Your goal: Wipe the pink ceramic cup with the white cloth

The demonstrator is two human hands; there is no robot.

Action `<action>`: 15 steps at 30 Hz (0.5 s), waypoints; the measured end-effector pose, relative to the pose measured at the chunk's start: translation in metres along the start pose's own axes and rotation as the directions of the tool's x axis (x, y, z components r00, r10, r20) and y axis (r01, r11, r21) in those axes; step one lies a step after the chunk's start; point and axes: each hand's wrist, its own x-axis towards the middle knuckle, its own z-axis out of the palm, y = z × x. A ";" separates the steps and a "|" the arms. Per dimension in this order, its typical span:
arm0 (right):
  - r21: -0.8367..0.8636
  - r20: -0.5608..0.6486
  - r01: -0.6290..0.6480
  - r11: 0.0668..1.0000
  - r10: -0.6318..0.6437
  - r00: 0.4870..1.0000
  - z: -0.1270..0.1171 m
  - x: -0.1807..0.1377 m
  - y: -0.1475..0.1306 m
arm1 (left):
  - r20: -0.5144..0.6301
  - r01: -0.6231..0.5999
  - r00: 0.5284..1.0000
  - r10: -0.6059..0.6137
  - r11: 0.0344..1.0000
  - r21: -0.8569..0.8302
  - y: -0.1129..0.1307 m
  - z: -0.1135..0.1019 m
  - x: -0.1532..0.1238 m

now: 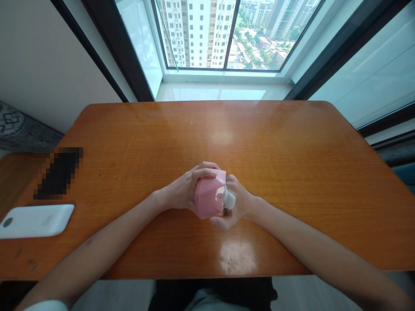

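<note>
A pink faceted container (pixel 209 196) is held over the middle of the wooden table (pixel 292 172). My left hand (pixel 184 190) wraps round its left side and top, fingers closed on it. My right hand (pixel 236 205) is curled round a whitish ribbed cap or neck (pixel 228 198) sticking out of the container's right side. Both hands sit just above the tabletop.
A white flat device (pixel 35 221) lies near the table's left front edge. Behind it is a blurred-out dark rectangle (pixel 59 172). A window (pixel 223 34) with high-rise buildings outside lies beyond the table's far edge.
</note>
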 end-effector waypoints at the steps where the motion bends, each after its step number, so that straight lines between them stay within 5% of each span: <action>1: -0.045 0.002 0.025 0.999 -0.025 1.000 0.000 -0.001 0.001 | 0.007 -0.001 1.000 0.001 1.000 0.006 0.000 0.000 0.000; 9: -0.091 -0.151 0.135 0.987 -0.147 0.977 0.000 0.002 -0.003 | -0.003 -0.016 1.000 0.016 1.000 0.013 -0.003 0.002 0.000; 15: -0.008 -0.175 0.028 1.000 -0.029 0.984 0.000 0.007 -0.010 | 0.013 -0.017 1.000 0.016 0.996 0.082 -0.002 -0.001 0.001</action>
